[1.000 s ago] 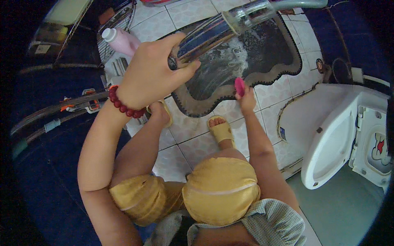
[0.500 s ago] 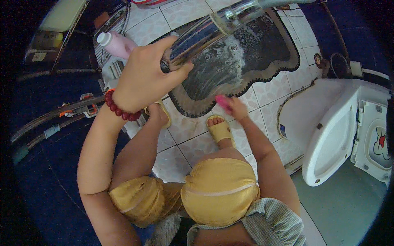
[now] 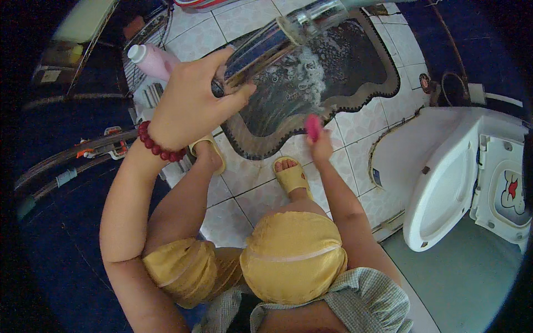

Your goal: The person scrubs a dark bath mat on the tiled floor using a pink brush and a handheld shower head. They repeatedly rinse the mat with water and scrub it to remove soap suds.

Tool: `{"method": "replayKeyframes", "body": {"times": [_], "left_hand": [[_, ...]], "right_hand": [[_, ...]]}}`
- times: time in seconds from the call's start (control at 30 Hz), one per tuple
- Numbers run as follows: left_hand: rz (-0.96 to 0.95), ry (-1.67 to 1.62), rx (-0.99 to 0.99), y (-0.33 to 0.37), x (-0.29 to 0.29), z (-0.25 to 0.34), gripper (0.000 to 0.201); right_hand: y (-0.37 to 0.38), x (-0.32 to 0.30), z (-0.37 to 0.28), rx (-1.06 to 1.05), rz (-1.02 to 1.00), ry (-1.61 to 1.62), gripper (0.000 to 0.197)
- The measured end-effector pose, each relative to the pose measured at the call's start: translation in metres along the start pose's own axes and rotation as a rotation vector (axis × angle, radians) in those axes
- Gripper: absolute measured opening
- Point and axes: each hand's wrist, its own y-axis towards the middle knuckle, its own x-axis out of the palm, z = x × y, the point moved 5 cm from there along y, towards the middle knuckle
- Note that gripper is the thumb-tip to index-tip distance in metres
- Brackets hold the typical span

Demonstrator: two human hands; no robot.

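My left hand (image 3: 191, 105): fingers clamped round a shiny, cylindrical wand (image 3: 261, 53) over a foamy, wavy-edged black-and-grey mat (image 3: 363, 95). My right hand (image 3: 322, 150): fingers clamped on a blurred, bright-pink oval object (image 3: 313, 127) by the mat's near edge. Pink, white-capped bottle (image 3: 152, 62): left of mat.

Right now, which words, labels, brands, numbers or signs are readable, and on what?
None readable.
Small sticker on the toilet: too small.
Red-and-white picture, right edge: no legible lettering.
Pale patch, far left: too blurred.
Pink bottle: no lettering visible.
Shiny tube in left hand, pink brush in right hand: none legible.
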Motion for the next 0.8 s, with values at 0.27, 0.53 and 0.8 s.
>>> {"method": "replayKeyframes", "body": {"times": [0.27, 0.53, 0.8], "left_hand": [[0.016, -0.034, 0.016, 0.001, -0.003, -0.007, 0.030], [-0.016, 0.110, 0.038, -0.002, -0.007, -0.015, 0.029], [0.067, 0.094, 0.020, 0.002, -0.023, -0.015, 0.030]], "right_hand": [[0.076, 0.040, -0.072, -0.649, -0.320, -0.202, 0.047], [0.110, 0.066, -0.095, -0.179, -0.086, -0.271, 0.056], [0.053, 0.068, -0.143, -1.025, -0.436, -0.423, 0.066]]}}
